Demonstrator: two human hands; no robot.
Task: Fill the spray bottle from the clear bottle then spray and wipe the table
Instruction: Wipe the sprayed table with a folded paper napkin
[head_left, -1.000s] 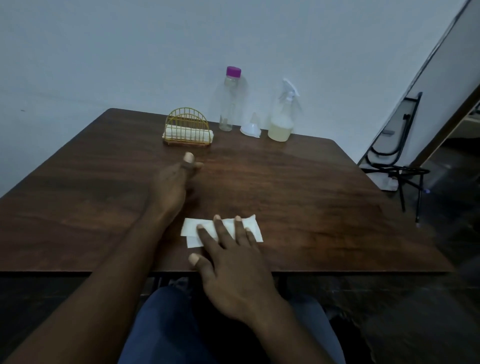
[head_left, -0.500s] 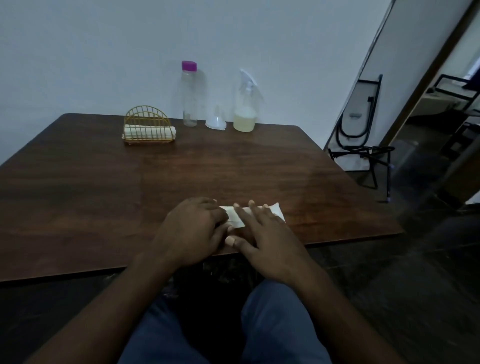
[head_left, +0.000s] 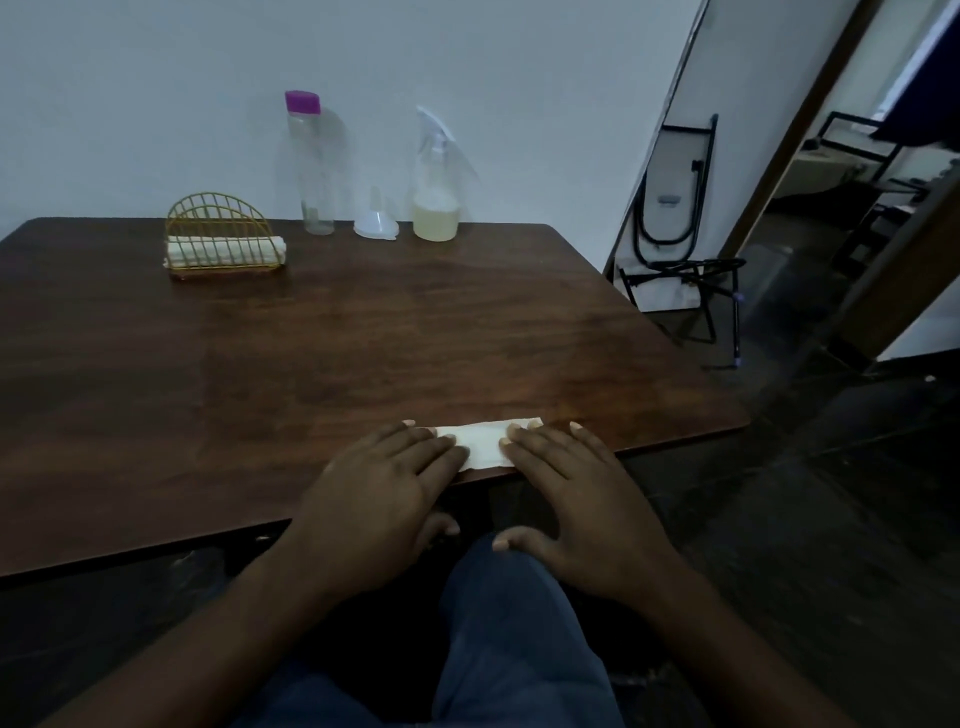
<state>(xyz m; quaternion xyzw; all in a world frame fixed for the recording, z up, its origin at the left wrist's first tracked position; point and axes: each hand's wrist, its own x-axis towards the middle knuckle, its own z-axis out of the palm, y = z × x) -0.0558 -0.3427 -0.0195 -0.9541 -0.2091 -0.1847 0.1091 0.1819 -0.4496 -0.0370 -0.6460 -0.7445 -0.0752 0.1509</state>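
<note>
Left hand and right hand flat, fingers spread, pressing folded tissue at near counter edge. Spray bottle, clear bottle at far edge. Advise even pressure, overlapping strokes.

Left hand flat, palm down, 4 fingers stretched forward and close together, thumb tucked low toward the body. Right hand likewise flat and palm down, fingers slightly spread, thumb angled inward toward the left one. Fingertips of the 2 hands level with each other, a narrow gap between them. Both forearms bare, converging from the lower corners toward the middle.
</note>
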